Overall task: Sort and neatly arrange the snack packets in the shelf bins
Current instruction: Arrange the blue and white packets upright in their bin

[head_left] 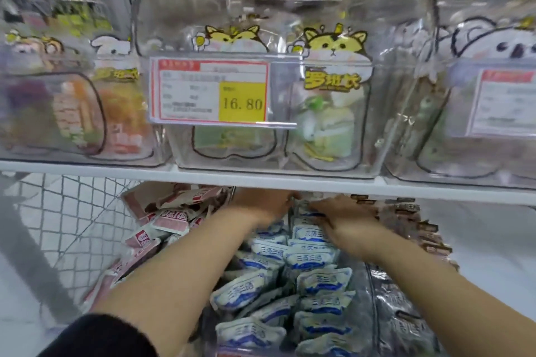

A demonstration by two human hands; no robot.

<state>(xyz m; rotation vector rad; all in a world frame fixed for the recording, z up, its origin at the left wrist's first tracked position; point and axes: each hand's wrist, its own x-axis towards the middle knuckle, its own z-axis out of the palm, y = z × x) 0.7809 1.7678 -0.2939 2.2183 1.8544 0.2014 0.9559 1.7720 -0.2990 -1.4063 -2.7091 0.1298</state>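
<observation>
Where the blue packets [307, 258] lay heaped below the shelf [261, 180], the right hand [345, 222] rested on them, fingers straight; the left hand [261, 203] was blurred, so I could not tell its grip.

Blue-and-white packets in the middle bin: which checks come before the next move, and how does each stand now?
1. Both hands over the blue-and-white packets: ok, left hand and right hand sit at their far end.
2. Right hand's fingers straight on the packets: ok.
3. Left hand's grip: cannot tell, blurred beneath the shelf edge.
4. Packets in tidy rows: not ok, nearer ones lie tilted and overlapping.
5. No pink packets mixed in: ok, they lie heaped to the left.
</observation>
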